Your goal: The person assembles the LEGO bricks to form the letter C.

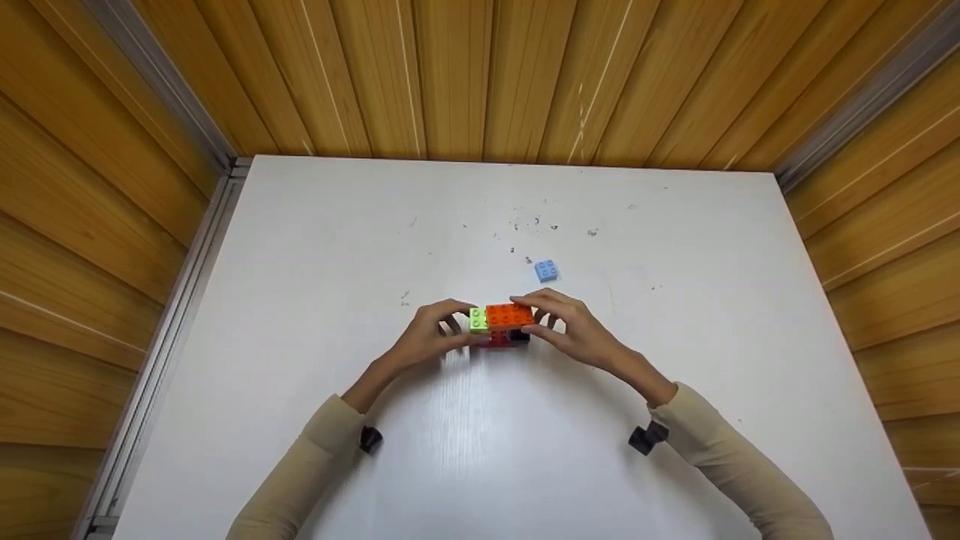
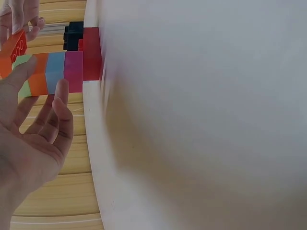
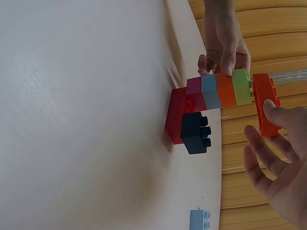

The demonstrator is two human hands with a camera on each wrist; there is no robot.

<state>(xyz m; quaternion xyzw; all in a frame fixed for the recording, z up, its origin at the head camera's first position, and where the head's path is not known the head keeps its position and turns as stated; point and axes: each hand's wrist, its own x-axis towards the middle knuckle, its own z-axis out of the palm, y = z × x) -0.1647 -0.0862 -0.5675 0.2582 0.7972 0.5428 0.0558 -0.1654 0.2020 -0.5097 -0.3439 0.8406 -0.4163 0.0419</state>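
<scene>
A brick tower rises from a red base brick (image 3: 175, 115): a magenta brick (image 3: 195, 93), a light blue brick (image 3: 210, 92), an orange brick (image 3: 225, 90) and a lime green brick (image 3: 241, 87) on top. Beside it on the base sits a black brick (image 3: 193, 133). My left hand (image 1: 424, 334) pinches the tower's upper part between thumb and fingers. In my right hand (image 1: 577, 330), thumb and fingertips hold a long orange-red brick (image 1: 510, 316) at its right end. Its other end lies over the lime green studs, part of which still show in the right wrist view.
A loose light blue brick (image 1: 547, 271) lies behind the tower on the white table (image 1: 337, 225). Small dark marks dot the tabletop near it. Wood-patterned walls (image 1: 450, 82) stand around the table's back and sides.
</scene>
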